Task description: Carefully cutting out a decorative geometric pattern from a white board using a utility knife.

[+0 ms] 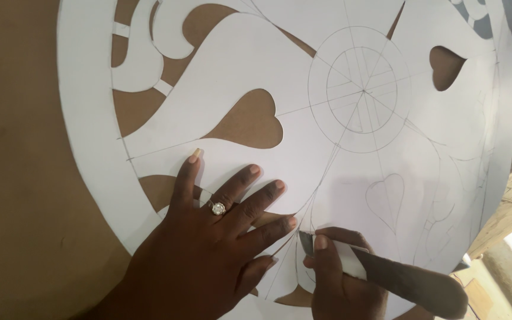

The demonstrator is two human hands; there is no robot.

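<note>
Head view — a large round white paper stencil (351, 154) lies flat on a brown board (25, 178), pencilled with a hub of circles and spokes (362, 90) and curling outlines. Several shapes are already cut through: a heart-shaped opening (255, 121) left of the hub, another heart opening (445, 66) at upper right, and scroll cut-outs along the left rim. A pencilled heart (386, 200) lower down is not yet cut.

Left hand (214, 249) is spread flat, palm down, fingers splayed on the paper and gripping nothing — it pins the sheet just beside the cut line; a ring (217, 208) sits on one finger.

Right hand (342, 278) is closed around a craft knife (386, 272), thumb on top, blade tip (304, 237) touching the paper close to the left fingertips.

Judgement: mid-cut on a lower petal outline. The next stroke seems to call for a steady pull along the pencil line, sheet held taut, fingers kept off the blade's path.
</note>
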